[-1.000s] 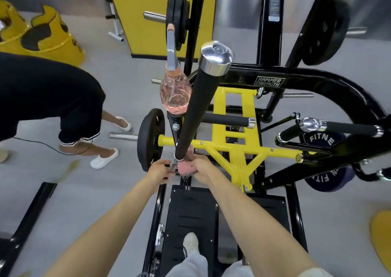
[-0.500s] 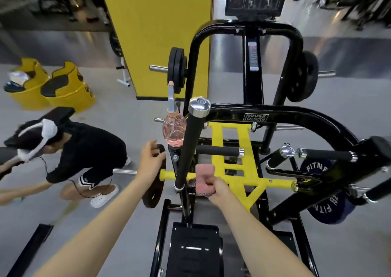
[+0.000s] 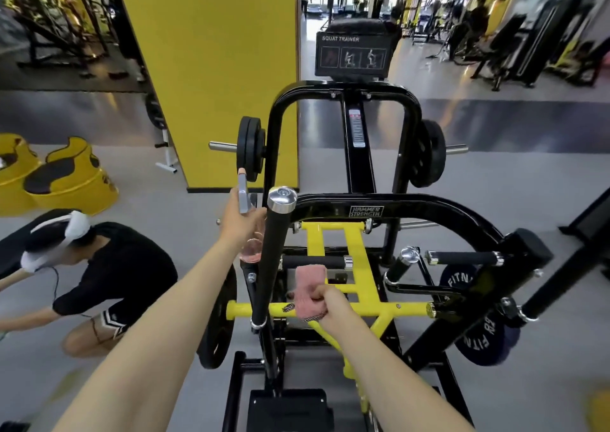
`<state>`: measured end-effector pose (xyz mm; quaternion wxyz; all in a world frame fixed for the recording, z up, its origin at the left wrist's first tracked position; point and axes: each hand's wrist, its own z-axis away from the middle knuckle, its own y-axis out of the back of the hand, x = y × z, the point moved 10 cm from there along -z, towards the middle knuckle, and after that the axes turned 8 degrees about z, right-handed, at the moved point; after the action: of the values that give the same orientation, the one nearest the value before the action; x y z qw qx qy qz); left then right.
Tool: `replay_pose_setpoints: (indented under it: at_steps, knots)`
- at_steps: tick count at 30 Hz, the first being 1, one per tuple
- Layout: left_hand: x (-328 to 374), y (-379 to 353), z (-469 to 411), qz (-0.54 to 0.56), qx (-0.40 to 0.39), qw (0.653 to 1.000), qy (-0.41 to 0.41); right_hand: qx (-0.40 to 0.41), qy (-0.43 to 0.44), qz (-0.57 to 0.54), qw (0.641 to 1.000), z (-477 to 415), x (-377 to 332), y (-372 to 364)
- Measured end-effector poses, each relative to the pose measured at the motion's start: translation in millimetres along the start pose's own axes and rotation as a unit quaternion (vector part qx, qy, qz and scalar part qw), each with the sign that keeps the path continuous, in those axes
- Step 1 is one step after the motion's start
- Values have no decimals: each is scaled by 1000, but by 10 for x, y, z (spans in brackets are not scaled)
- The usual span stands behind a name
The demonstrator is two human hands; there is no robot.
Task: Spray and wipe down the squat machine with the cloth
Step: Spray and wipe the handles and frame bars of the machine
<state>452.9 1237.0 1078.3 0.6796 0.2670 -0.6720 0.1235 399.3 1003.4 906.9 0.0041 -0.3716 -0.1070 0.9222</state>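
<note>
We are at the spraying step. Our left hand (image 3: pixel 239 223) is curled round the spray bottle (image 3: pixel 243 197), just left of the black handle (image 3: pixel 270 266) of the squat machine (image 3: pixel 412 202). The bottle stands upright with its long axis vertical. Its grey head and pink tip are above our fingers and its pink base is below them, though we cannot tell which way the nozzle faces.

Just right of the handle's lower end, our right hand (image 3: pixel 331 306) is fisted round the pink cloth (image 3: pixel 308 283), pressed to the yellow crossbar (image 3: pixel 389 309). The folded cloth rises out of the fist, its long side roughly upright.

Next, we judge, the bottle must be lifted clear, aimed at the handle and squeezed, and the cloth then run along it.
</note>
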Motion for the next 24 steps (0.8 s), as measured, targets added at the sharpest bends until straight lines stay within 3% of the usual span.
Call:
replay_pose_setpoints:
  at_steps: [6, 10, 14, 17, 20, 24]
  knots:
    - [-73, 283, 105, -66, 57, 996, -3, 13, -16, -57, 998, -49, 59, 125]
    - [-118, 461, 437, -53, 82, 995, 16, 8, -38, -19, 999, -60, 218, 119]
    - [-453, 477, 990, -99, 79, 990, 67, -10, -54, 38, 998, -76, 296, 154]
    - [-897, 486, 1393, -117, 102, 976, 152, -30, -53, 56, 997, -95, 296, 243]
    - [-1219, 253, 1795, -154, 75, 964, 201, -56, -63, 56, 995, -20, 333, 337]
    - [-1456, -107, 2126, -110, 85, 962, 236, -31, -87, 95, 991, 19, 438, 584]
